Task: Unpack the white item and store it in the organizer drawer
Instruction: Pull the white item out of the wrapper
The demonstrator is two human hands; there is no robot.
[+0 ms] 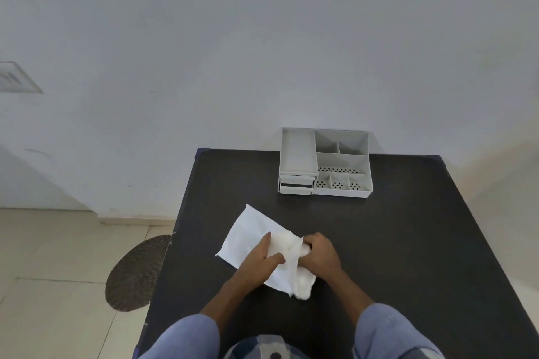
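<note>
Still early, by the look of it: left hand (262, 256) pinching the thin white wrapping sheet (248, 236), right hand (319, 252) gripping the soft white bundle (303, 285) on the black tabletop (408, 242). Not fully unwrapped; far off, grey plastic compartment organizer (341, 163), drawer (296, 182) unfilled as yet.

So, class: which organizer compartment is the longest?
The tray-like one on the organizer's left side, above the drawers; the others are shorter, divided cells.
</note>
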